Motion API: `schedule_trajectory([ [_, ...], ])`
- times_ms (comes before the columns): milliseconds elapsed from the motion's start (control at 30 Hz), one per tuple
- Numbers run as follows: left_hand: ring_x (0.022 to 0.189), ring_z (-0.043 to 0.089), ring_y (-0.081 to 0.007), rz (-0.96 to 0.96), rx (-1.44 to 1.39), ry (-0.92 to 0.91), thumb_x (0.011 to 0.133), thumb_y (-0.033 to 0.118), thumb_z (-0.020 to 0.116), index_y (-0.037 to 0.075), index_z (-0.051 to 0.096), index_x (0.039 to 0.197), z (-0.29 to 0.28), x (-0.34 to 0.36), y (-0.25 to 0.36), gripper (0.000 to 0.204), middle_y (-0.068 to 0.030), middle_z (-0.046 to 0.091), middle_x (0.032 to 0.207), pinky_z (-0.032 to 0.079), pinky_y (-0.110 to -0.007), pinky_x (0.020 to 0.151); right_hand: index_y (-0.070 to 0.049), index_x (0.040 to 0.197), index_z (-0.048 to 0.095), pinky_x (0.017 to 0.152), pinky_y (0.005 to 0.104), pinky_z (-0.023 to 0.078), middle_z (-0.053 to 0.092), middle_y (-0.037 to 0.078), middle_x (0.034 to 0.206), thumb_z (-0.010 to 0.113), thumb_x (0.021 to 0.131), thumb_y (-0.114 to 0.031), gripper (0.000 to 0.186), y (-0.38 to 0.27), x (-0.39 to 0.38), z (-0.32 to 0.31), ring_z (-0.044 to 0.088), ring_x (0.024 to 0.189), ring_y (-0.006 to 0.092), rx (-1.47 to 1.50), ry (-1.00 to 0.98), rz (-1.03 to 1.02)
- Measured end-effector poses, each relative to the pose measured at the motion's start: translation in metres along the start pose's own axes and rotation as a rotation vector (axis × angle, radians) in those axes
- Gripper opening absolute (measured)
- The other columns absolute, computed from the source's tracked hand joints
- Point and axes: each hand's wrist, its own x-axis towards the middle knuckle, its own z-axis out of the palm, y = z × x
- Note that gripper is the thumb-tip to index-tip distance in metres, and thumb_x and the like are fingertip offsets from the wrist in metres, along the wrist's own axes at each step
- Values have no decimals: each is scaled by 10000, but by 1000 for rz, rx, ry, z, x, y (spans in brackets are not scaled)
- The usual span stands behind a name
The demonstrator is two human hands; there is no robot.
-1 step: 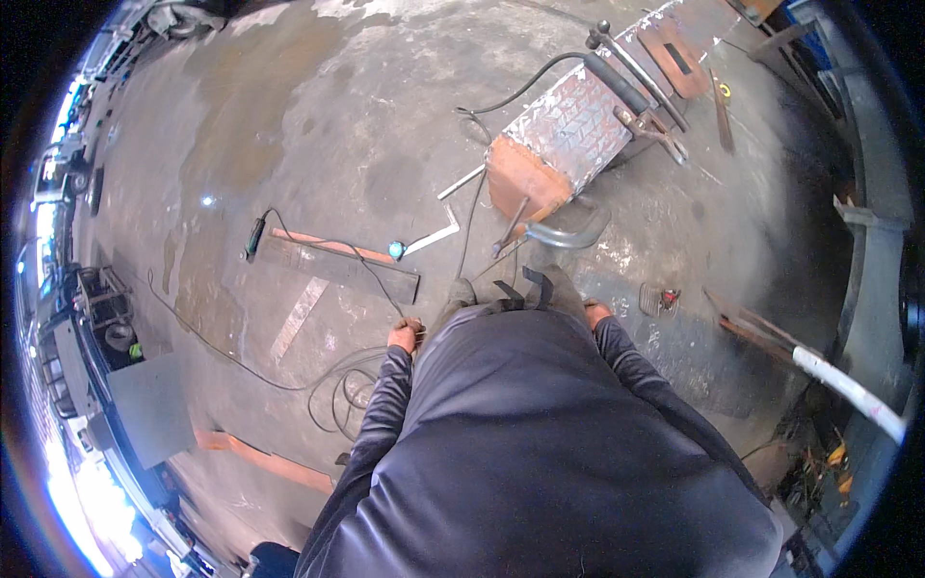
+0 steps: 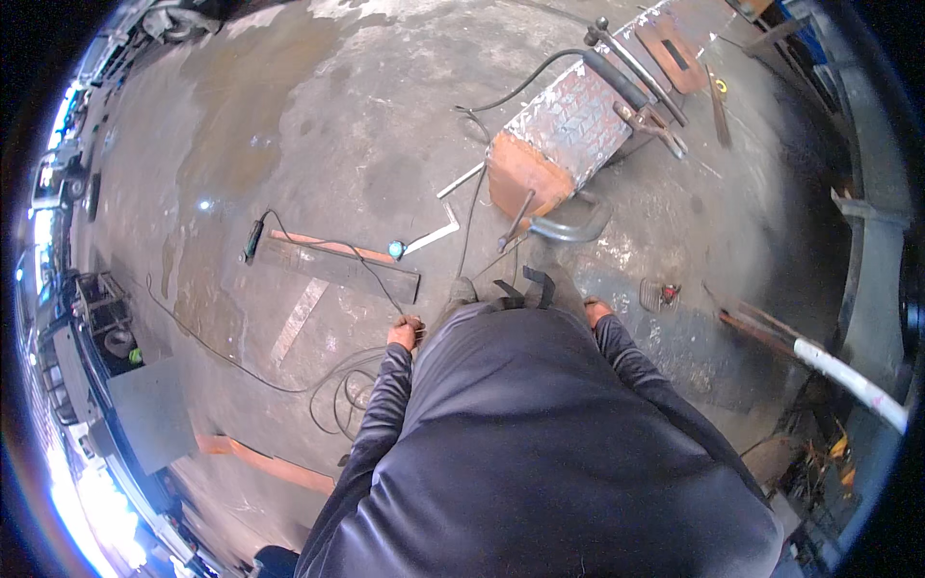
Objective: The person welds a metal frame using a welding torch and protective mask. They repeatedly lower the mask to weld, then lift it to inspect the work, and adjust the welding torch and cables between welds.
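My left hand [image 2: 406,332] hangs beside my left leg, its fingers curled round a dark cable [image 2: 371,262]. This cable runs up the floor to an angle grinder [image 2: 253,239] lying at the left. More cable lies in loose loops [image 2: 332,405] just below that hand. By my right thigh is my right hand [image 2: 596,309]; its fingers are mostly hidden, and I see nothing in it. Ahead of my feet lies a long steel piece [image 2: 568,125] with a rusty orange end plate [image 2: 525,176]. A metal clamp [image 2: 573,226] grips near that end.
Flat steel bars [image 2: 342,272] and a pale strip [image 2: 300,320] lie front left. A thin white angled bar [image 2: 432,239] rests near the cable. To the right are a small red-and-metal object [image 2: 661,295] and a white pole [image 2: 848,381]. A rusty strip [image 2: 265,462] lies lower left.
The view has shifted very slightly. Both hands and the things on the floor stay where they were.
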Motion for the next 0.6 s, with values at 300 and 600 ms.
schedule_trajectory([
  [300, 660, 658, -212, -47, 37, -85, 855, 154, 575, 113, 669, 919, -59, 43, -36, 121, -81, 666, 785, 546, -349, 543, -58, 1088, 656, 834, 387, 498, 672, 161, 1043, 480, 897, -209, 300, 21, -54, 102, 644, 988, 308, 168, 194, 311],
  [600, 630, 625, -212, -138, -14, -116, 861, 125, 565, 92, 603, 885, -91, 57, -30, 55, -68, 644, 794, 509, -332, 513, -52, 1135, 641, 884, 349, 474, 666, 161, 1097, 545, 862, -256, 354, -15, -107, 130, 625, 1044, 276, 51, 90, 283],
])
